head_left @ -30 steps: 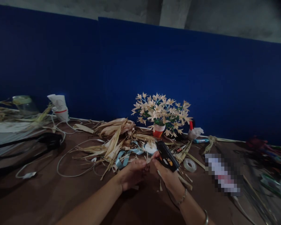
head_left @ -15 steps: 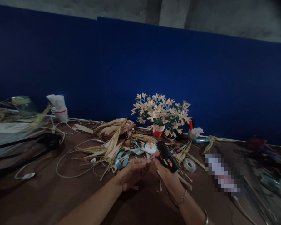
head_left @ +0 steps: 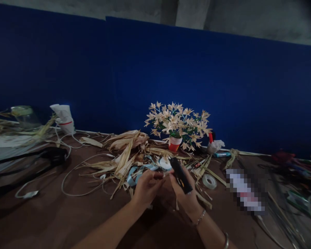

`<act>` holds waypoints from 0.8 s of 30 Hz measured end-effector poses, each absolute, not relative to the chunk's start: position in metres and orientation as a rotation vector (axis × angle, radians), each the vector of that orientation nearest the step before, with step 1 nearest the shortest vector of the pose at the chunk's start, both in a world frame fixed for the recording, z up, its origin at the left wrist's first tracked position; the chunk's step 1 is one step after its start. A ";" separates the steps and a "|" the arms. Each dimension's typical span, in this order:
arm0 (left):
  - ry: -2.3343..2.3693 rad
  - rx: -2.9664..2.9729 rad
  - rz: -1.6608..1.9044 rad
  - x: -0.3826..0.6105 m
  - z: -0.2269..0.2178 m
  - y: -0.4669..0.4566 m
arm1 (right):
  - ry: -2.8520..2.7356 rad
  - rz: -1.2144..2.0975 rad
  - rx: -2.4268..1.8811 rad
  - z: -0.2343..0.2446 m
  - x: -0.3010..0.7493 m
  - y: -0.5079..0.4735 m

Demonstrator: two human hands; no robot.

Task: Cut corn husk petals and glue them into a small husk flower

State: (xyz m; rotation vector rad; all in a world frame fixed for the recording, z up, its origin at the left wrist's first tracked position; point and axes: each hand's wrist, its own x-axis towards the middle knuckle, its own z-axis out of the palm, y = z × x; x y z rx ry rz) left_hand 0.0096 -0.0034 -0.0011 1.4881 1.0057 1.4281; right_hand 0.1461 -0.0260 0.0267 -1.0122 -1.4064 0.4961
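Note:
My left hand is closed in a pinch near the middle of the table. A small pale scrap seems to be at its fingertips, but it is too small and dim to name. Just to the right, my right hand is wrapped round a black oblong hand tool with a small orange mark. The tool's tip points up and away to the left, above a white tape roll. Light blue ribbon and dried corn husks lie beyond my left hand.
Pale husk flowers stand in a red paper cup by the blue partition. To the right are a clear tape roll and a blurred-out item. A thin cable loops on the left near black straps.
My hands have drawn slightly apart at the fingertips. The black tool has turned more upright and shifted a little left. A pale husk piece seen between the fingers earlier is now hardly visible.

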 end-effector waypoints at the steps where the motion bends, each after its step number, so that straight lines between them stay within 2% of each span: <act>1: 1.024 1.507 1.436 0.010 -0.003 -0.004 | -1.443 0.497 -1.005 0.029 0.146 -0.027; 7: 1.068 1.536 1.472 0.009 0.000 -0.004 | -1.552 0.422 -0.974 0.040 0.146 -0.032; 12: 1.171 1.795 1.478 0.002 0.005 -0.002 | -1.635 0.370 -0.982 0.043 0.143 -0.037; 24: 1.210 2.353 1.340 -0.002 0.008 -0.010 | -1.550 0.271 -1.156 0.022 0.143 -0.025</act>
